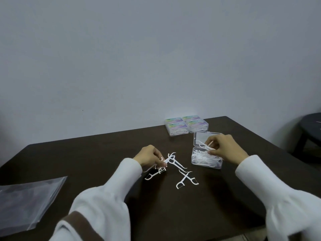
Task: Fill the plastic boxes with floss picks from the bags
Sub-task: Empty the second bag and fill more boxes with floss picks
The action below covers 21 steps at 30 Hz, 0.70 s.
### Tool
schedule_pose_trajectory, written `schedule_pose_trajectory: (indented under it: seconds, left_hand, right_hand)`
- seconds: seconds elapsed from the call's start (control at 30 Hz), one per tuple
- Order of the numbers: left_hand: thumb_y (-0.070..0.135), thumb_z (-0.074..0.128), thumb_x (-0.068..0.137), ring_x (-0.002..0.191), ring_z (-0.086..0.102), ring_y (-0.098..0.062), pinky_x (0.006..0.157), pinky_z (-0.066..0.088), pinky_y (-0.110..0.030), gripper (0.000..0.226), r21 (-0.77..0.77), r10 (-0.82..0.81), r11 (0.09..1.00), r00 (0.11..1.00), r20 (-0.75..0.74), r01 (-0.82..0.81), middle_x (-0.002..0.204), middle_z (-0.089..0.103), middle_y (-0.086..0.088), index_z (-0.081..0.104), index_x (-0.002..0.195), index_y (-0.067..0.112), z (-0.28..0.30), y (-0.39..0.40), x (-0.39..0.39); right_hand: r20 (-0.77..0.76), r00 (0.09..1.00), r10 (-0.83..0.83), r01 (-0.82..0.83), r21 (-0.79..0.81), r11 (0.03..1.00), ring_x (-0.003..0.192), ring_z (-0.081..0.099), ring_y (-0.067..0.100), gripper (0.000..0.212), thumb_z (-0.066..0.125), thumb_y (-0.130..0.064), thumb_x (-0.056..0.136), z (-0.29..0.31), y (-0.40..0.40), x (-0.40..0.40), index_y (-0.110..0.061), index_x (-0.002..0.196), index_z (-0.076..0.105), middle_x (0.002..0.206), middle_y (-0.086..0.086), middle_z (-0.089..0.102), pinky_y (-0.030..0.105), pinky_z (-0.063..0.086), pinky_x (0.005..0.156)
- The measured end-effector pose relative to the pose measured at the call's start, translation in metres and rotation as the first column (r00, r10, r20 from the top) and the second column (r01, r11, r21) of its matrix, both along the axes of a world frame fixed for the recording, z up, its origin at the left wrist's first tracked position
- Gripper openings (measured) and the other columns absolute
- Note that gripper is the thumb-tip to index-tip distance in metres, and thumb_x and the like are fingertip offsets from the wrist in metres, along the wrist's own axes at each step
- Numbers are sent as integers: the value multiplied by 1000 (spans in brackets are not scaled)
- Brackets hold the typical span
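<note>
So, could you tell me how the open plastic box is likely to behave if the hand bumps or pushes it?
The open plastic box looks thin-walled and only partly filled, so it is probably light and would slide on the smooth dark table. Its raised lid may make it tip backward. The right hand holding picks above it could steady it.

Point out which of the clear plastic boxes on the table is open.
The clear plastic box under the right hand, lid tipped back and white floss picks inside. The four labelled boxes grouped by the wall are all shut.
</note>
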<state>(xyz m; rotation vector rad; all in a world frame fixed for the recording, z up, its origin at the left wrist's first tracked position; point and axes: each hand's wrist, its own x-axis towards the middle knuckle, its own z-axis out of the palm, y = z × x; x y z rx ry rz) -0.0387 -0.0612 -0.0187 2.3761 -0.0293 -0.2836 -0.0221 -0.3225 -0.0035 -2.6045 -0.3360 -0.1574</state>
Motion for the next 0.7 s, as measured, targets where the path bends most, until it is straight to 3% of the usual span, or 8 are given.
schedule_pose_trajectory:
  seconds: [0.13, 0.43, 0.7]
  left_hand:
    - [8, 76, 77, 56, 57, -8, 63, 48, -16, 9, 36, -53, 998, 998, 22, 52, 65, 65, 0, 67, 77, 9, 8, -11, 8]
    - [7, 78, 74, 55, 51, -7, 50, 41, -12, 13, 130, -173, 980, 966, 194, 150, 64, 54, 3, 68, 81, 10, 49, -43, 37]
    - [9, 78, 73, 60, 42, -6, 60, 37, -22, 12, 209, -308, 946, 894, 325, 249, 66, 50, 6, 69, 80, 13, 38, -79, 53]
  right_hand:
    - [-32, 999, -8, 5, -77, 997, 95, 62, 14, 28, 66, -10, 84, -9, -1, 6, -18, 111, 65, 107, 4, 65, 27, 51, 88]
    - [42, 993, 107, -108, 35, 994, 90, 62, 4, 22, 68, -9, 81, -19, -15, 14, -25, 97, 69, 100, -6, 68, 27, 52, 90]
    - [108, 994, 30, -34, 36, 999, 81, 62, 4, 11, 66, -23, 81, -24, -49, 9, -33, 84, 67, 86, -13, 67, 32, 54, 76]
